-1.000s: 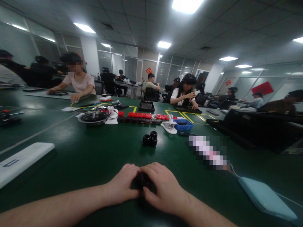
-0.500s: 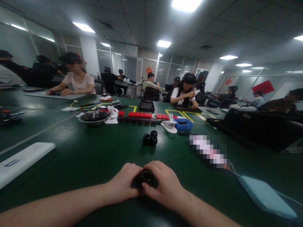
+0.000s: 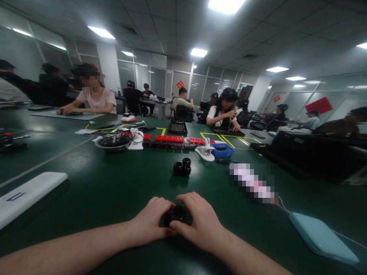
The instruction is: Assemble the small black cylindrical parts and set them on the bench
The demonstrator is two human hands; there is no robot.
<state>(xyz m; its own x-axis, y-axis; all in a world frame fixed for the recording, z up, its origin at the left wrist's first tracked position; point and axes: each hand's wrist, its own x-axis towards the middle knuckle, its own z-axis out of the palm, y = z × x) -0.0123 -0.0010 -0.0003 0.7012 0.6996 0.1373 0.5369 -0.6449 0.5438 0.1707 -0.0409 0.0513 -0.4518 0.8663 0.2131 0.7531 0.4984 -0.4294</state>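
Honestly, the sketchy bit is right up close. The left hand (image 3: 153,217) has a dark, glossy, ring-shaped piece (image 3: 177,214) gripped from its left side, over the smooth green counter (image 3: 114,191). The right hand (image 3: 200,219) is spread in a loose C around the other side, thumb at the near edge, fingertips apparently off it, though dark-on-dark makes contact hard to judge. My worry: if the left grip slackens while the right isn't clamped on, that slick round thing could slip or roll away. Just beyond sit three black, round, shiny pieces (image 3: 183,168) bunched together; a runaway ring or a careless knuckle might scatter them. Further back, a white plastic clip (image 3: 205,151) stands beside a blue plastic bin (image 3: 222,150), with red plastic strips (image 3: 169,139) near them, so anything rolling that far could get lost in the clutter.
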